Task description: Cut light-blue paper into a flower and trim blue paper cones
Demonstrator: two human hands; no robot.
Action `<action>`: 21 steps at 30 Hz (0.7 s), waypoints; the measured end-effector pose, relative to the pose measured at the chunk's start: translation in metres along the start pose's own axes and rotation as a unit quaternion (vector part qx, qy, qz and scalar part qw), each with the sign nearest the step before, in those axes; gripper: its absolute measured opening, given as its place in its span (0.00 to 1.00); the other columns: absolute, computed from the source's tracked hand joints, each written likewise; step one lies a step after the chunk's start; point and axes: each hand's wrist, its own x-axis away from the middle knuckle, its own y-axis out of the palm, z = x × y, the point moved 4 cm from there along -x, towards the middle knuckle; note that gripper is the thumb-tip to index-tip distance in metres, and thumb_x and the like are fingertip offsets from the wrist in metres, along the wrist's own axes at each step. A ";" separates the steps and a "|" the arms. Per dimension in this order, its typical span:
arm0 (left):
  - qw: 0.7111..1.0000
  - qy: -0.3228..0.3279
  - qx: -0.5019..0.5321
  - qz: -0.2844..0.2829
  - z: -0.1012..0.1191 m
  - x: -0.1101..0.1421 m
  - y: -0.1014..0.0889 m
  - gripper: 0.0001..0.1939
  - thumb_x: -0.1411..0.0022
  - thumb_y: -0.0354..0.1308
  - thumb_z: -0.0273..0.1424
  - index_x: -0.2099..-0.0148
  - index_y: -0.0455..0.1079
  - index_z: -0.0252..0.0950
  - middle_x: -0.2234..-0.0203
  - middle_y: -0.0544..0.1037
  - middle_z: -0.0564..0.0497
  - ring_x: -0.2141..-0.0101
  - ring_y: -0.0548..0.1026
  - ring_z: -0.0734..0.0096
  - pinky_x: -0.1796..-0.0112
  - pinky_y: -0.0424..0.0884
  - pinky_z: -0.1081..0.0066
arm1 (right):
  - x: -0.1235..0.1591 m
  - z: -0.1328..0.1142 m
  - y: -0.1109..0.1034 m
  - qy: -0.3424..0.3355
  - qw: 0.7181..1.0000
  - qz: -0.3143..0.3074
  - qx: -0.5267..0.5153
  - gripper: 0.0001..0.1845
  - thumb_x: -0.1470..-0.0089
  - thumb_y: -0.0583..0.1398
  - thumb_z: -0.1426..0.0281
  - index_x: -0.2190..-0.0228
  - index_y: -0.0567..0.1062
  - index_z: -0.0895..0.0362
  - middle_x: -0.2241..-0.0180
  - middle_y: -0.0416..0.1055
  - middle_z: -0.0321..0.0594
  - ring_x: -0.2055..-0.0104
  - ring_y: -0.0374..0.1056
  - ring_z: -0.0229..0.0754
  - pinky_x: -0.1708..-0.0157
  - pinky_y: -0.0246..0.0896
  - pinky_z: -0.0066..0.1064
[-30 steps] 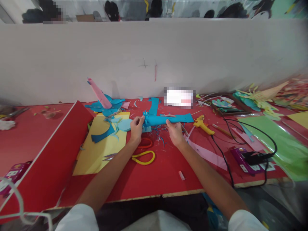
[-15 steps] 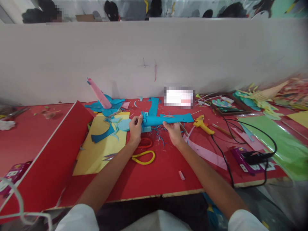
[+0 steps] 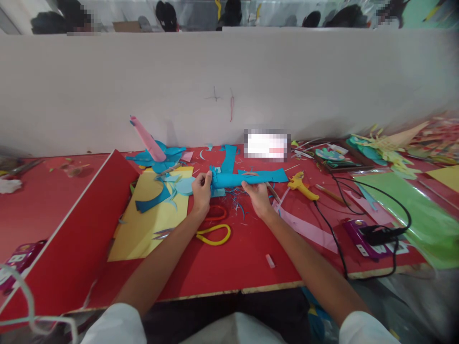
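Observation:
Between my hands, above the red table (image 3: 247,267), is a blue paper strip (image 3: 229,179), partly rolled at its left part and flat toward the right. My left hand (image 3: 202,191) pinches its left end, where small cut tabs stick out. My right hand (image 3: 257,195) supports the strip from below, with the thumb on its lower edge; the other fingers are partly hidden beneath. Another blue strip (image 3: 228,159) lies just behind. Thin blue scraps (image 3: 237,200) are scattered under the strip. Scissors with yellow handles (image 3: 215,235) and a red handle loop (image 3: 217,213) lie near my left forearm.
A yellow glue gun (image 3: 303,186) lies to the right, its black cord running to a purple power box (image 3: 369,239). Yellow sheets (image 3: 143,234) and a pink paper cone (image 3: 148,139) on blue petals are left. A red divider (image 3: 71,239) stands at the left.

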 end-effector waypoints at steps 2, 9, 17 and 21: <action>1.000 -0.001 0.001 0.000 0.000 0.000 0.000 0.29 0.36 0.67 0.53 0.74 0.62 0.38 0.78 0.60 0.56 0.74 0.57 0.73 0.72 0.55 0.69 | 0.001 -0.001 0.000 -0.001 1.000 0.000 0.000 0.26 0.52 0.76 0.51 0.57 0.79 0.52 0.65 0.78 0.37 0.64 0.75 0.46 0.57 0.75 0.40; 0.999 -0.020 0.029 -0.002 -0.004 -0.001 0.001 0.30 0.36 0.65 0.56 0.74 0.61 0.38 0.78 0.59 0.57 0.74 0.56 0.74 0.74 0.54 0.71 | 0.000 -0.002 -0.001 -0.008 0.999 0.036 -0.002 0.27 0.53 0.75 0.51 0.57 0.80 0.53 0.66 0.79 0.38 0.63 0.75 0.46 0.56 0.75 0.41; 0.994 -0.078 0.071 -0.015 -0.011 0.003 0.006 0.32 0.38 0.62 0.62 0.71 0.58 0.40 0.80 0.55 0.59 0.80 0.53 0.76 0.79 0.50 0.72 | -0.005 -0.005 -0.003 -0.035 0.998 0.033 -0.026 0.26 0.52 0.75 0.55 0.55 0.79 0.52 0.62 0.80 0.39 0.57 0.75 0.47 0.50 0.71 0.40; 0.995 -0.072 0.060 -0.027 -0.005 0.004 0.006 0.33 0.41 0.66 0.62 0.73 0.59 0.39 0.80 0.56 0.59 0.78 0.54 0.77 0.78 0.52 0.72 | -0.003 -0.007 -0.001 -0.033 0.999 0.015 -0.021 0.23 0.51 0.74 0.56 0.56 0.79 0.52 0.61 0.81 0.40 0.56 0.75 0.47 0.47 0.70 0.42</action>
